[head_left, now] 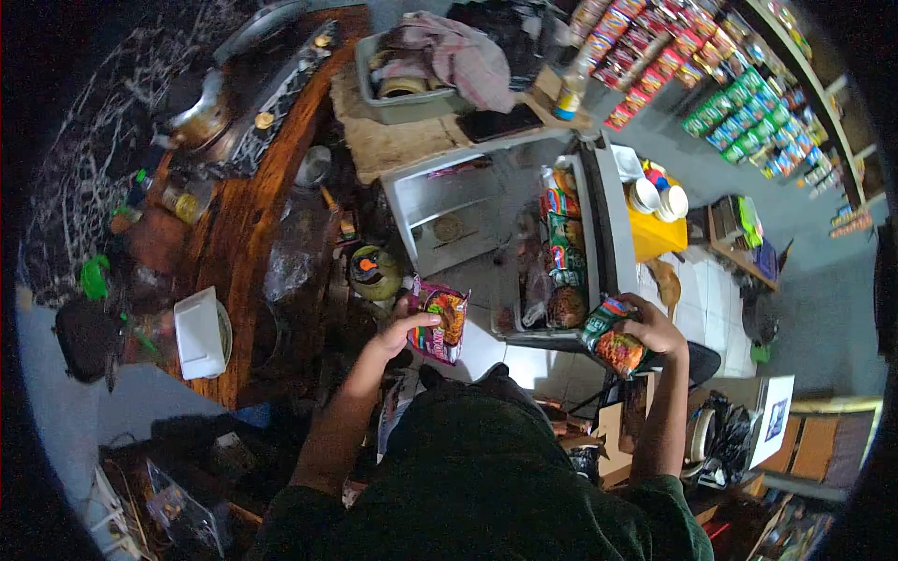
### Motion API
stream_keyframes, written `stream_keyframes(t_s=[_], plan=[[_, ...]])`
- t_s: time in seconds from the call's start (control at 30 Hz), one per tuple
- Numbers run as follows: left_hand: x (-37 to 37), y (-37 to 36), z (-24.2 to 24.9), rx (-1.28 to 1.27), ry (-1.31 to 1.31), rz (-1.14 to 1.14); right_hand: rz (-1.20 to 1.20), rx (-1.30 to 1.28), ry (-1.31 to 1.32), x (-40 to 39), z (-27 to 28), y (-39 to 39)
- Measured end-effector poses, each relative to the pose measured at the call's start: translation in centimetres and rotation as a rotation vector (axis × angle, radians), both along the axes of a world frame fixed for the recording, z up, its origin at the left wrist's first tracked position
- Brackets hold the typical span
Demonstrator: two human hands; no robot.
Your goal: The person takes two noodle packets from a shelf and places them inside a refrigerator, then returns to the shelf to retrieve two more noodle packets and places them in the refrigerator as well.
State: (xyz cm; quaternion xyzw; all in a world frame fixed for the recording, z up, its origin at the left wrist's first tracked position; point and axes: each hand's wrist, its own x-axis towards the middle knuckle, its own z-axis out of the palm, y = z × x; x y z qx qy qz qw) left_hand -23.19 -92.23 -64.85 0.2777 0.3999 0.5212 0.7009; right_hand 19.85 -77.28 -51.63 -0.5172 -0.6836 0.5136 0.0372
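My left hand (400, 333) is closed on a pink instant noodle packet (449, 325), with the thumb lying across its front. In my right hand (657, 331) is a green instant noodle packet (614, 348), gripped along its right side. Both packets are held up in front of me, apart from each other. Between and beyond them stands a small open fridge (402, 217). Its door (615, 224) swings out to the right, and the door rack carries several more packets (564, 229). The right packet is close to the lower end of this door.
A wooden counter (245, 224) with a stove and pot (201, 117) runs along the left. On the fridge top sit a grey basin (412, 110) with cloth and a dark phone (500, 122). A green gas cylinder (376, 280) stands left of the fridge. Sachet strips (739, 112) hang at upper right.
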Motion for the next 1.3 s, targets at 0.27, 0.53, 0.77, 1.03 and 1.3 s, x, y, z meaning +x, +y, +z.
stream_keyframes(t_s=[0.27,0.53,0.77,1.03,1.3], plan=[[5.7,3.5,2.4,-0.094,0.103,0.021,-0.402,0.293,0.337,9.2,-4.0,-2.0],[11.9,7.1,4.8,-0.139,0.048,0.124,-0.821,0.711,0.446,10.2,-3.2,-4.2],[14.8,9.0,2.3,-0.276,-0.057,0.137,-0.723,0.237,0.709,6.1,-10.9,-5.6],[16.0,11.4,-0.1,-0.266,0.232,0.233,-0.582,-0.273,0.896,0.3,-14.8,-1.3],[12.8,13.3,-10.0,-0.301,0.284,0.236,-0.053,-0.15,0.613,-2.6,-26.1,3.8]])
